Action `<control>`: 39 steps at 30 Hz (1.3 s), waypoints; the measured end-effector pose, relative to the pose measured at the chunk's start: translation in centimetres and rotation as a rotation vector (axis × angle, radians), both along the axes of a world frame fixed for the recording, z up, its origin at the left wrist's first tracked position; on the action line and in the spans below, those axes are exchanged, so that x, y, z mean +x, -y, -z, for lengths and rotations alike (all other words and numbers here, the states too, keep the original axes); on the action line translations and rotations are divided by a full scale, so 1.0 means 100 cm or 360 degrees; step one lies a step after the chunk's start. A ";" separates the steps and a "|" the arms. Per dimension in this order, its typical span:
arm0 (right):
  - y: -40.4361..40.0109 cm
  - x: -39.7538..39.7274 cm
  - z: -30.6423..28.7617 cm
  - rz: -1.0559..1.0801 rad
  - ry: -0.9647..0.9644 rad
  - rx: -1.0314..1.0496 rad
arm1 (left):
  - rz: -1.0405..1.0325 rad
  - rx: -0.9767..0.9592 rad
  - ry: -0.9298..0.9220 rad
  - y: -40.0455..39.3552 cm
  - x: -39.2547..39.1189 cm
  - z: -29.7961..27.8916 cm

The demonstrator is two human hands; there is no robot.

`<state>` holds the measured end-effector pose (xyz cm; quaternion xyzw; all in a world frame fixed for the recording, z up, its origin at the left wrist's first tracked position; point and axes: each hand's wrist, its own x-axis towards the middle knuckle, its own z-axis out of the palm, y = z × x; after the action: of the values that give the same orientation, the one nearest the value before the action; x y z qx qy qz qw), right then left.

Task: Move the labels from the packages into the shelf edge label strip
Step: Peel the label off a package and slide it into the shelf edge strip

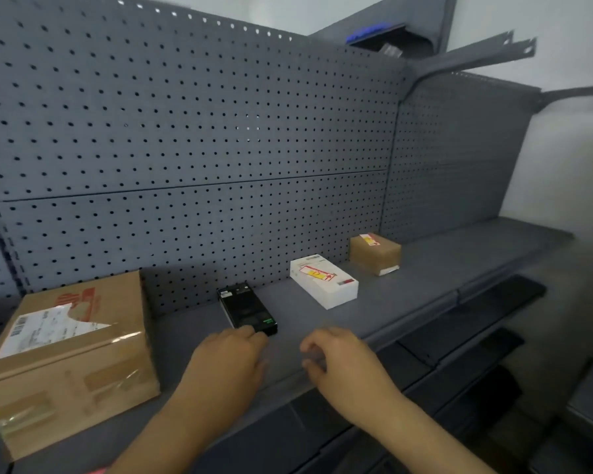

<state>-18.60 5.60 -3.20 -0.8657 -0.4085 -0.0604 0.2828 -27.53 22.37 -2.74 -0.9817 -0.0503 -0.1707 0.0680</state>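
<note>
Left hand (231,357): palm down over the grey shelf (425,268), fingers loosely together, tips at the near end of the small black box (247,309). Touching or just short of it, the blur won't say. Nothing held. Forearm comes in from bottom centre.

Right hand (339,357): just beside the left, near the shelf's front edge, fingers curled inward, thumb close to forefinger. Whether it pinches anything, cannot tell; motion-smeared.

Black box: flat, glossy, rectangular, lying at an angle; small green mark at its near end.

Behind and to the right, a white box (324,280), matte, slab-shaped, carrying a red-and-yellow label (317,271) flat on its top face. Further right, a small brown cardboard box (375,253), taped, with a second red-and-yellow label (369,238) on top.

Far left: large cardboard box (69,357), clear tape glinting on the flaps, white shipping label with barcode, partly torn.

Label strip (421,314) runs along the shelf's front lip, dark grey. Backing is perforated grey pegboard (185,131), matte metal.
</note>
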 end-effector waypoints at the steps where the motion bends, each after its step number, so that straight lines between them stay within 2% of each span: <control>1: 0.008 0.010 0.000 0.0015 -0.0002 0.0006 | -0.0008 0.0005 -0.0004 0.007 0.012 0.000; 8: 0.052 0.086 -0.010 0.0043 -0.0021 -0.0064 | -0.0053 -0.0142 0.0011 0.064 0.089 -0.015; 16: 0.059 0.157 -0.008 0.0000 -0.0067 -0.0136 | -0.0189 -0.0218 -0.0032 0.073 0.161 -0.011; 26: 0.001 0.248 -0.001 -0.0095 -0.0098 -0.0132 | -0.0381 -0.0219 -0.0069 0.017 0.238 -0.005; 39: -0.089 0.342 0.019 -0.0202 -0.0244 -0.0472 | -0.0669 -0.0371 -0.0102 -0.018 0.309 -0.007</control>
<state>15.57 14.48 -5.06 -0.8725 -0.4439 0.0847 0.1857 3.32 24.15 -2.07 -0.9558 -0.2706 -0.1147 -0.0103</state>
